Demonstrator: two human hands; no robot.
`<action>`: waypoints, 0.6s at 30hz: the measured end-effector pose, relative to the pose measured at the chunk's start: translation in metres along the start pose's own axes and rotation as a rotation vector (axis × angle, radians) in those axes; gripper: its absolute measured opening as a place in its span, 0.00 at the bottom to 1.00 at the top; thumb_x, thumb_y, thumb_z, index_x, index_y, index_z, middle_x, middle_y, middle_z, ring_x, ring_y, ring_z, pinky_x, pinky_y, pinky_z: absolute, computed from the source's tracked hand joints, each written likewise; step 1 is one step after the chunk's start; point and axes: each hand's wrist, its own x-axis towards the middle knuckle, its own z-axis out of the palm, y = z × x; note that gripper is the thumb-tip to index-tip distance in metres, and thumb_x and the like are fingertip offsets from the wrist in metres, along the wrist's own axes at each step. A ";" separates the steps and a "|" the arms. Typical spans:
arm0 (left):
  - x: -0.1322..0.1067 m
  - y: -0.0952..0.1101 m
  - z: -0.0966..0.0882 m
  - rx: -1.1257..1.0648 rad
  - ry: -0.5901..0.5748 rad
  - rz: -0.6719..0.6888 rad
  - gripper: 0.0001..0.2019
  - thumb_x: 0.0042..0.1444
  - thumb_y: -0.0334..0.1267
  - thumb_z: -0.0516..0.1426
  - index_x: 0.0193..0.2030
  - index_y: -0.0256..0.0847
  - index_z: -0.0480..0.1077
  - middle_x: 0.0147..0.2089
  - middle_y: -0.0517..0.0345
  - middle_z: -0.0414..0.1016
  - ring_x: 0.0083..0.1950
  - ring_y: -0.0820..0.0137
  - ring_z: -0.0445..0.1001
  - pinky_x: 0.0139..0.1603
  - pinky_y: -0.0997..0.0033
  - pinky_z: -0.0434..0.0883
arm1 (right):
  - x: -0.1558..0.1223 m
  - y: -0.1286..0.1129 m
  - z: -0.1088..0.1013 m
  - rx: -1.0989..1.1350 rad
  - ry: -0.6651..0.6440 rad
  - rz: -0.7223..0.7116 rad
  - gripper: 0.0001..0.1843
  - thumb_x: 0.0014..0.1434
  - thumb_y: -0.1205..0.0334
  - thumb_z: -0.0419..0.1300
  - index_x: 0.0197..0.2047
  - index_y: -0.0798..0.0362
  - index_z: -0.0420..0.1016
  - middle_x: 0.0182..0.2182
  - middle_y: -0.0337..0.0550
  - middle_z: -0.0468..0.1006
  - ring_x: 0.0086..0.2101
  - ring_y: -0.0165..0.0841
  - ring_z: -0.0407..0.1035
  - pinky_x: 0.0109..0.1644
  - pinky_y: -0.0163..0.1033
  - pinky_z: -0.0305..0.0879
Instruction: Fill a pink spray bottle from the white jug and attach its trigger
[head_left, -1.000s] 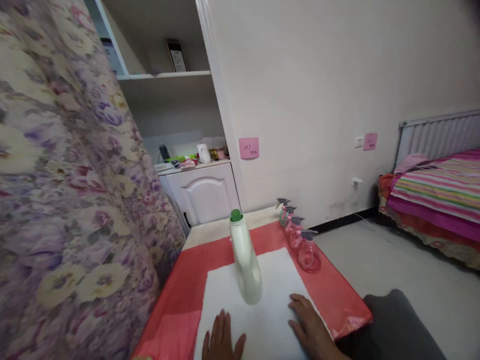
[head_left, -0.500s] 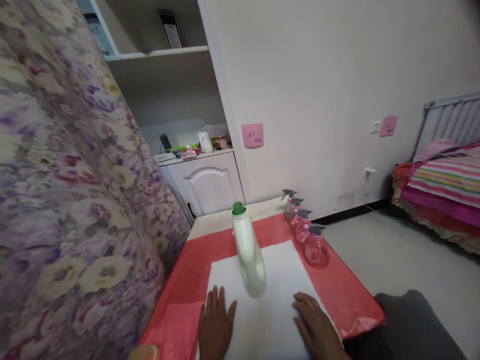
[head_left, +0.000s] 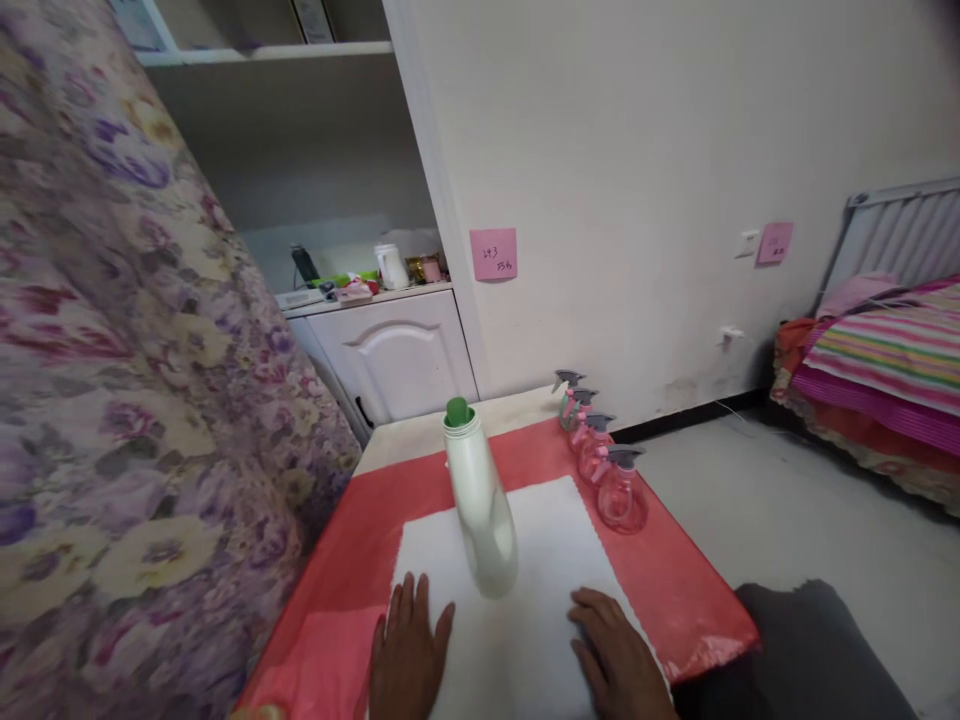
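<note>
A pale green plastic bottle stands upright on a white cloth, its mouth uncapped and a green spout showing inside. My left hand lies flat on the cloth's left side, fingers stretched out, holding nothing. Resting on the right side of the cloth, my right hand has its fingers extended and slightly bent, also with nothing in it. Both hands are nearer to me than the bottle and apart from it. Beneath the cloth, a red cover is spread over the table.
Several spray bottles with grey trigger heads stand in a row along the table's right edge, the nearest a clear pink spray bottle. A floral curtain hangs at left. Behind are a white cabinet and wall; a bed is at right.
The whole view has shifted slightly, so everything on the table appears a little further left. Hands and bottle keep the same places on the cloth.
</note>
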 end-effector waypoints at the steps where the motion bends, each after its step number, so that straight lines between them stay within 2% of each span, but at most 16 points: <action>1: 0.000 0.000 -0.001 -0.003 0.000 0.002 0.31 0.63 0.52 0.46 0.66 0.33 0.62 0.70 0.42 0.61 0.70 0.51 0.61 0.65 0.48 0.63 | -0.001 0.000 0.000 0.001 -0.003 0.005 0.14 0.61 0.68 0.57 0.50 0.50 0.71 0.49 0.51 0.80 0.51 0.40 0.75 0.51 0.45 0.79; 12: -0.006 0.004 -0.001 -0.050 0.015 -0.049 0.33 0.65 0.53 0.43 0.66 0.28 0.61 0.69 0.39 0.62 0.69 0.53 0.62 0.65 0.49 0.63 | -0.005 -0.001 0.000 0.022 -0.003 0.032 0.12 0.63 0.65 0.56 0.49 0.48 0.72 0.49 0.49 0.80 0.50 0.40 0.75 0.52 0.47 0.78; 18: -0.006 0.003 -0.002 -0.072 0.031 -0.047 0.32 0.65 0.53 0.43 0.66 0.30 0.62 0.69 0.40 0.63 0.69 0.54 0.62 0.65 0.51 0.63 | -0.005 -0.001 0.001 0.009 0.029 0.001 0.12 0.63 0.64 0.56 0.49 0.48 0.73 0.49 0.49 0.80 0.49 0.40 0.76 0.50 0.46 0.79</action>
